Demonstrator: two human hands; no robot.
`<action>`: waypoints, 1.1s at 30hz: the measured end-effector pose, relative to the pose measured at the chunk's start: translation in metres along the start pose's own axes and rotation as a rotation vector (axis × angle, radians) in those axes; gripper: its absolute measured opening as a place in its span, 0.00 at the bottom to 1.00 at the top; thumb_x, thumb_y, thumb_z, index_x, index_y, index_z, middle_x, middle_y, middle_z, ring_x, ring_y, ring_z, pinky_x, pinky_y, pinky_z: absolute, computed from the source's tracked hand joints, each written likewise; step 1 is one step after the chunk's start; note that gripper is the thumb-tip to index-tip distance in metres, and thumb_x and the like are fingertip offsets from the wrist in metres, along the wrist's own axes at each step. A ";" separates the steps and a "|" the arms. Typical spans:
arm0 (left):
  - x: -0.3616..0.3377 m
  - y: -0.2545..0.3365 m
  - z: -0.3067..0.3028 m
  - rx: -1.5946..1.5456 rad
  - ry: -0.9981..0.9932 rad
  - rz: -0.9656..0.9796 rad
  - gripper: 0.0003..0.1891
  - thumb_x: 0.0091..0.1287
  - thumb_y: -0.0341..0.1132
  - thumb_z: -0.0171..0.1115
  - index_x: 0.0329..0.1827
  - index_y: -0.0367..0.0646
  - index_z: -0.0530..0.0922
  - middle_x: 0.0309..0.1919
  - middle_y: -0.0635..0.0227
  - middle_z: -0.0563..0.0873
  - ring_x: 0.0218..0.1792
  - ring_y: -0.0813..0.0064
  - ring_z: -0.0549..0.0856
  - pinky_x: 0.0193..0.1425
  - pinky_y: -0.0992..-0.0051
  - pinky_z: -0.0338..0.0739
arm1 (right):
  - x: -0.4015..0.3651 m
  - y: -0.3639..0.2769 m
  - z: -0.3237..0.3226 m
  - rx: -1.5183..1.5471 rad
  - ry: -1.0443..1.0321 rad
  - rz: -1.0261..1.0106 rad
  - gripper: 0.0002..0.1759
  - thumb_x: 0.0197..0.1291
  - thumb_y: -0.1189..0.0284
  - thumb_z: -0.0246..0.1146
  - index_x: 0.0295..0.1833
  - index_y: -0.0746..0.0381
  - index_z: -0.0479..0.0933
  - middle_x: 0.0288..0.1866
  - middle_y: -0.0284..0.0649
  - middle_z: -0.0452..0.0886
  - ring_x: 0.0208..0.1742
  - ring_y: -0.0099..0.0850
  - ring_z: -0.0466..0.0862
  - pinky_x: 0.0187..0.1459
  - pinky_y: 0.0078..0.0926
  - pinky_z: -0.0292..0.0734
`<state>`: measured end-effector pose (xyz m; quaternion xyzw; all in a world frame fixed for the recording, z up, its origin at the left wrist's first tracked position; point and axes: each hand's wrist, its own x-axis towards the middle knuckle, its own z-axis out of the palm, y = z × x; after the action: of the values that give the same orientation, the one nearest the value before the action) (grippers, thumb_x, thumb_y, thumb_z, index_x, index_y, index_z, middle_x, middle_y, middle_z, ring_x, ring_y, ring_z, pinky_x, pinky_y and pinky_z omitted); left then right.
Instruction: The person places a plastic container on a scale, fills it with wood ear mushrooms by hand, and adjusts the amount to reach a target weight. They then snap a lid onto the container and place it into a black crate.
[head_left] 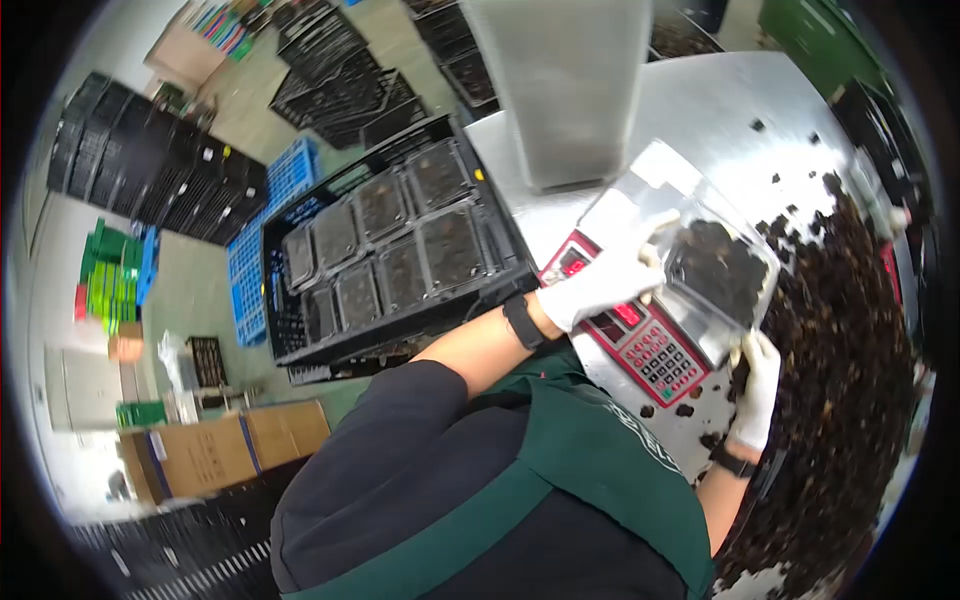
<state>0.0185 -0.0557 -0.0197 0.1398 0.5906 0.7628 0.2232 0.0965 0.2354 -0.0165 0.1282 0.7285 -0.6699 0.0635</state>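
Observation:
A clear plastic clamshell box [715, 300], partly filled with dark, crinkled pieces [718, 262] that look like wood ear mushrooms, is between my white-gloved hands. Its transparent lid [655, 185] stands open on the far side. My left hand [618, 282] is closed on the box's left edge, near where the lid joins. At the near right corner, my right hand [757, 378] pinches the rim between thumb and fingers. Below the box lies a red scale [655, 355] with a keypad and lit red digits, partly covered by my left hand and forearm.
A large heap of dark pieces [830, 400] covers the metal table [720, 90] at right. Left of the scale, a black crate [400, 320] holds several filled clear boxes. A tall translucent bin [570, 90] stands beyond. Stacked black crates [150, 160] fill the background.

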 end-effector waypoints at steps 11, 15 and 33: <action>-0.161 0.038 -0.096 -0.255 0.436 -0.026 0.35 0.64 0.30 0.64 0.75 0.34 0.64 0.26 0.77 0.77 0.23 0.85 0.76 0.26 0.85 0.69 | -0.036 -0.060 0.135 -0.080 -0.602 0.116 0.08 0.65 0.74 0.64 0.46 0.66 0.84 0.27 0.30 0.81 0.28 0.15 0.76 0.33 0.15 0.69; -0.247 0.039 -0.214 0.030 0.625 -0.008 0.31 0.66 0.36 0.65 0.73 0.36 0.70 0.28 0.79 0.77 0.27 0.86 0.75 0.32 0.86 0.69 | -0.042 -0.053 0.145 -0.107 -0.704 0.098 0.11 0.62 0.78 0.65 0.50 0.66 0.84 0.32 0.28 0.82 0.32 0.14 0.77 0.35 0.14 0.70; -0.084 0.133 -0.177 1.756 0.756 0.533 0.27 0.71 0.33 0.61 0.71 0.32 0.70 0.71 0.43 0.72 0.73 0.47 0.68 0.81 0.57 0.56 | -0.110 0.049 0.028 0.242 -0.010 0.147 0.14 0.71 0.69 0.60 0.44 0.67 0.86 0.35 0.34 0.87 0.36 0.19 0.81 0.41 0.19 0.74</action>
<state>-0.0169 -0.2737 0.0660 0.1313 0.9278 0.0744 -0.3413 0.2137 0.1996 -0.0373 0.1844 0.6307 -0.7471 0.1002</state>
